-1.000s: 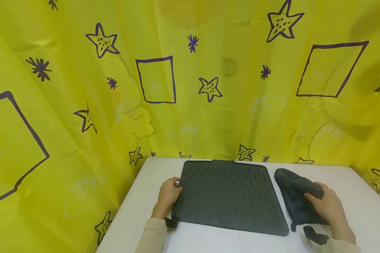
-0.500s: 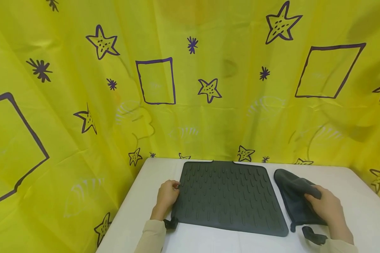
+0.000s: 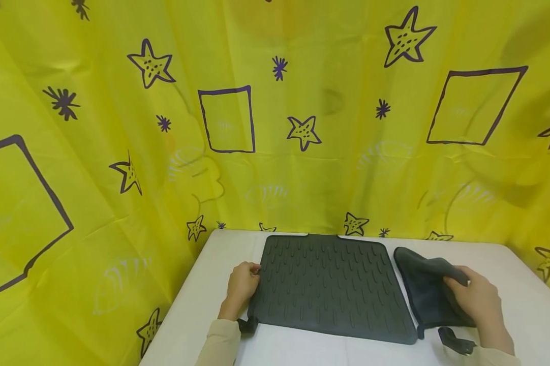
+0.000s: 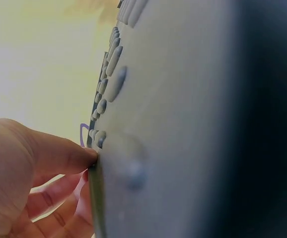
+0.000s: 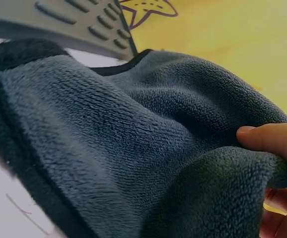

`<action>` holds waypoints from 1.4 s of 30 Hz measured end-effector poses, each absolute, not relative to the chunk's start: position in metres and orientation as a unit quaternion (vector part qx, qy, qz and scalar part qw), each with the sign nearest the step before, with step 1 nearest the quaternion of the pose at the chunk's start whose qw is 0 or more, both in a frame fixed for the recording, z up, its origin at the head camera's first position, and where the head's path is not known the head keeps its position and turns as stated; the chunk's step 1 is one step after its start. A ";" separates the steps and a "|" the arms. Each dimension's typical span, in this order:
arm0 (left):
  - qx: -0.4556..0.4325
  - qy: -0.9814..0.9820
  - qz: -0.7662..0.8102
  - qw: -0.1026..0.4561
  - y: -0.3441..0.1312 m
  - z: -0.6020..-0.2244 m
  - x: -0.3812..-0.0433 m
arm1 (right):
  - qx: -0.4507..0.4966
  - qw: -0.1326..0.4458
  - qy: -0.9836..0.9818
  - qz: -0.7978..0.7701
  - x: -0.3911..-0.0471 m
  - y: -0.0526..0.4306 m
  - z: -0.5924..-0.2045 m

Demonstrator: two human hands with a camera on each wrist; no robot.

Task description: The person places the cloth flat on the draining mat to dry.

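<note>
A dark grey ridged mat lies flat on the white table, with rows of raised bumps across it. My left hand is at its left edge. In the left wrist view, the thumb presses on the edge of the mat and the other fingers curl under it. To the right of the mat is a dark grey fleecy cloth with black edging. My right hand pinches its right side, and the cloth bunches into a fold there. The right wrist view shows the thumb on top of the cloth.
The white table ends against a yellow curtain printed with stars and rectangles, hanging behind and at the left. A black strap piece sits at each wrist, and the left one is beside the mat's near left corner.
The cloth's left edge and near left corner have moved slightly left, toward the mat, and its fold near my right hand has changed shape. My left hand has slid slightly along the mat's edge toward me.
</note>
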State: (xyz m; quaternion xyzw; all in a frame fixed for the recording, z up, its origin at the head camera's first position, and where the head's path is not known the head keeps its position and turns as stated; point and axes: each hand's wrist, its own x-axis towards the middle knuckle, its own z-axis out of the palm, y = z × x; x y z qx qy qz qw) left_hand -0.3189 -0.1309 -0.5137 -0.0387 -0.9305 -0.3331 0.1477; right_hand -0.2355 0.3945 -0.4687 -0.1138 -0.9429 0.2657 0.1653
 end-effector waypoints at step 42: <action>-0.041 -0.943 -0.306 0.121 -0.129 -0.511 -0.316 | -0.075 0.241 -0.920 0.300 -0.234 0.346 -0.428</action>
